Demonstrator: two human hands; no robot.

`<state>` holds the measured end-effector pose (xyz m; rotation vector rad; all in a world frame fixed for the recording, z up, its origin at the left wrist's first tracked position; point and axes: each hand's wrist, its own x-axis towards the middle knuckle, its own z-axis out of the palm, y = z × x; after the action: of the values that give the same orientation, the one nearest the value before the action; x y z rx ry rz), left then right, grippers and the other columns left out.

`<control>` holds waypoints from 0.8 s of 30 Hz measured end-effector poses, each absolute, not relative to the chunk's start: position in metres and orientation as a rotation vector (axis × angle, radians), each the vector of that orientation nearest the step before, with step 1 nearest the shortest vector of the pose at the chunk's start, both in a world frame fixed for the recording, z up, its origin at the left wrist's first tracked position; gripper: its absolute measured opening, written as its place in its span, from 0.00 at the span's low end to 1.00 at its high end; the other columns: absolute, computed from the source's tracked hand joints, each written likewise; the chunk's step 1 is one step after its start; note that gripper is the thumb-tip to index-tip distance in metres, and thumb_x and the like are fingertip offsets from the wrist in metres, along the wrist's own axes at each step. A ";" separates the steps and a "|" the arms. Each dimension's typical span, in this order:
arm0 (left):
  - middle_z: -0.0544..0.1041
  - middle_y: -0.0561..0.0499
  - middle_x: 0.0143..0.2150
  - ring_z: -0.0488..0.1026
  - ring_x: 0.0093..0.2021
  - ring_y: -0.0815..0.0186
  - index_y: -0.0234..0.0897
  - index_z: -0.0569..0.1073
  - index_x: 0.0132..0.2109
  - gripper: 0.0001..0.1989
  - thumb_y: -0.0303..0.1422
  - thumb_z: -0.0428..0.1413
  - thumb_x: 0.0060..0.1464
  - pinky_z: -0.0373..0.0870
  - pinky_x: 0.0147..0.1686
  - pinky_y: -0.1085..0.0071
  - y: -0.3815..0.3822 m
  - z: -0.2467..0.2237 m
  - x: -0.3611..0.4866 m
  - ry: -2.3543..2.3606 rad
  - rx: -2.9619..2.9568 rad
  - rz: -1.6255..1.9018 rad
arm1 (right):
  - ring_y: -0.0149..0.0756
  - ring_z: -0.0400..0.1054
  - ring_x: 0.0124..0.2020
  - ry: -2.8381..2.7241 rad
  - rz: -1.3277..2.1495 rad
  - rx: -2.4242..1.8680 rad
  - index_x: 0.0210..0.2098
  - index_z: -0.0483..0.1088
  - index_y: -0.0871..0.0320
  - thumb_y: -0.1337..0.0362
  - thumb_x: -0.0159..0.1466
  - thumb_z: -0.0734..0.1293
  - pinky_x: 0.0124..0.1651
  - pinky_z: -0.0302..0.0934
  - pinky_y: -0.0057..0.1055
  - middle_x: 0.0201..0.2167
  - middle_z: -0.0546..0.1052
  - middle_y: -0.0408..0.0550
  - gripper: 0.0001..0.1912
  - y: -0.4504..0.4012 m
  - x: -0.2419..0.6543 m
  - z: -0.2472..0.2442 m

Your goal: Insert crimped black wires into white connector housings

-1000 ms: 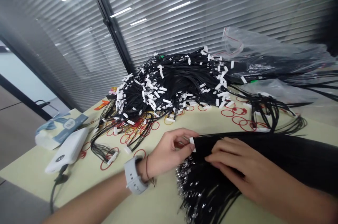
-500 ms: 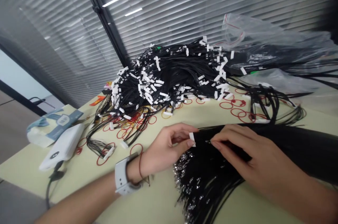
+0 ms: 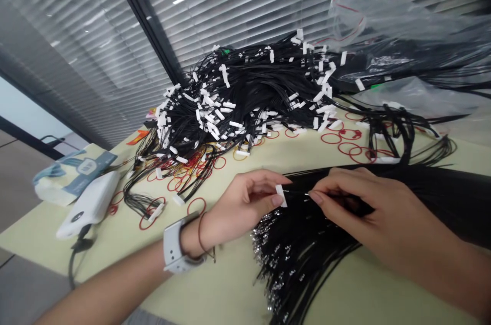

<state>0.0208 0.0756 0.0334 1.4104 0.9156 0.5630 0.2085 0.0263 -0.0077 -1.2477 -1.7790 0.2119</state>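
A small white connector (image 3: pixel 281 195) is pinched between the thumb and fingers of my left hand (image 3: pixel 245 205), whose wrist wears a grey watch. Just to its right, my right hand (image 3: pixel 356 202) has thumb and forefinger closed on a thin black wire with a metal tip (image 3: pixel 306 194). The wire tip points toward the connector, with a gap between them. Beneath both hands lies a thick bundle of black wires (image 3: pixel 307 243), its silvery terminals fanned out at the lower left end. The lower fingers of my right hand are partly hidden.
Behind my hands is a heap of black cables (image 3: pixel 253 90) with white connectors. Red rubber bands (image 3: pixel 349 148) lie around it. At the left are a white power bank (image 3: pixel 90 205) and a tissue pack (image 3: pixel 72 174). Clear plastic bags (image 3: pixel 399 23) lie at the back right.
The view has shifted, so the table items appear slightly higher. The connector stays in my left hand and a wire tip shows at my right fingertips, with a gap still between them.
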 end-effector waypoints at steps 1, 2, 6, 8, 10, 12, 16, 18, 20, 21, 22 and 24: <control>0.75 0.54 0.32 0.71 0.31 0.84 0.31 0.72 0.41 0.09 0.23 0.58 0.49 0.67 0.32 0.90 0.076 0.033 0.021 0.916 1.406 0.560 | 0.19 0.62 0.24 -1.786 0.202 -1.240 0.26 0.72 0.56 0.62 0.60 0.62 0.22 0.53 0.14 0.22 0.72 0.39 0.10 0.026 0.209 -0.008; 0.75 0.55 0.32 0.71 0.31 0.84 0.31 0.72 0.41 0.09 0.23 0.58 0.49 0.67 0.32 0.90 0.076 0.033 0.021 0.913 1.405 0.561 | 0.19 0.62 0.24 -1.793 0.194 -1.235 0.26 0.72 0.56 0.62 0.60 0.62 0.23 0.54 0.15 0.23 0.72 0.39 0.10 0.026 0.209 -0.008; 0.75 0.55 0.32 0.71 0.31 0.84 0.31 0.72 0.40 0.09 0.23 0.58 0.49 0.67 0.32 0.91 0.077 0.033 0.021 0.898 1.426 0.567 | 0.20 0.62 0.25 -1.831 0.154 -1.230 0.27 0.72 0.56 0.62 0.62 0.61 0.27 0.55 0.17 0.25 0.73 0.39 0.11 0.026 0.210 -0.010; 0.75 0.54 0.32 0.71 0.31 0.84 0.30 0.72 0.40 0.09 0.24 0.58 0.49 0.67 0.32 0.90 0.075 0.033 0.021 0.900 1.458 0.557 | 0.19 0.62 0.25 -1.857 0.134 -1.222 0.28 0.72 0.56 0.62 0.62 0.61 0.27 0.54 0.18 0.25 0.73 0.38 0.10 0.025 0.210 -0.010; 0.75 0.53 0.33 0.70 0.31 0.84 0.30 0.72 0.40 0.09 0.24 0.58 0.49 0.67 0.33 0.89 0.072 0.032 0.022 0.914 1.540 0.533 | 0.18 0.61 0.24 -1.890 0.099 -1.192 0.28 0.71 0.56 0.64 0.63 0.61 0.28 0.54 0.18 0.24 0.72 0.37 0.10 0.026 0.209 -0.010; 0.75 0.52 0.34 0.69 0.31 0.83 0.29 0.73 0.40 0.09 0.26 0.58 0.49 0.68 0.35 0.88 0.067 0.032 0.023 0.932 1.653 0.499 | 0.17 0.62 0.25 -1.912 0.037 -1.141 0.28 0.70 0.57 0.66 0.63 0.60 0.29 0.54 0.18 0.24 0.72 0.37 0.09 0.026 0.208 -0.008; 0.75 0.51 0.35 0.70 0.32 0.82 0.29 0.74 0.41 0.10 0.27 0.58 0.48 0.68 0.36 0.87 0.063 0.031 0.024 0.950 1.660 0.481 | 0.17 0.62 0.26 -1.952 -0.077 -1.046 0.29 0.68 0.58 0.70 0.62 0.60 0.30 0.53 0.19 0.25 0.72 0.36 0.07 0.026 0.208 -0.004; 0.75 0.52 0.33 0.69 0.31 0.82 0.29 0.73 0.41 0.11 0.26 0.58 0.49 0.67 0.34 0.87 0.065 0.031 0.024 0.955 1.580 0.512 | 0.17 0.60 0.25 -1.985 -0.108 -1.040 0.28 0.67 0.59 0.70 0.61 0.61 0.30 0.53 0.19 0.24 0.70 0.36 0.06 0.025 0.208 -0.005; 0.74 0.52 0.32 0.69 0.30 0.82 0.30 0.73 0.42 0.11 0.26 0.57 0.49 0.66 0.32 0.87 0.068 0.030 0.024 0.953 1.537 0.537 | 0.17 0.59 0.25 -2.005 -0.152 -1.036 0.28 0.65 0.59 0.70 0.61 0.61 0.31 0.52 0.20 0.22 0.68 0.36 0.06 0.025 0.208 -0.007; 0.74 0.52 0.32 0.68 0.30 0.82 0.30 0.73 0.42 0.11 0.27 0.57 0.50 0.65 0.32 0.87 0.069 0.030 0.024 0.950 1.533 0.543 | 0.17 0.58 0.24 -2.006 -0.178 -1.024 0.27 0.64 0.60 0.70 0.61 0.61 0.32 0.52 0.20 0.22 0.67 0.36 0.06 0.025 0.208 -0.008; 0.74 0.52 0.32 0.68 0.30 0.82 0.30 0.73 0.43 0.11 0.27 0.58 0.50 0.65 0.31 0.87 0.070 0.029 0.024 0.945 1.538 0.543 | 0.17 0.58 0.24 -2.007 -0.199 -1.015 0.27 0.64 0.60 0.70 0.61 0.61 0.32 0.52 0.20 0.22 0.66 0.36 0.06 0.025 0.208 -0.010; 0.74 0.51 0.32 0.68 0.30 0.81 0.30 0.73 0.43 0.12 0.27 0.57 0.50 0.65 0.31 0.87 0.069 0.028 0.023 0.930 1.557 0.533 | 0.17 0.57 0.24 -2.004 -0.228 -1.014 0.27 0.63 0.60 0.71 0.61 0.60 0.31 0.51 0.20 0.22 0.66 0.36 0.06 0.024 0.207 -0.011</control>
<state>0.0232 0.0693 0.0278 1.5572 0.9302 0.5327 0.2066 0.0245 -0.0114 -1.0140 -2.0042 -0.2280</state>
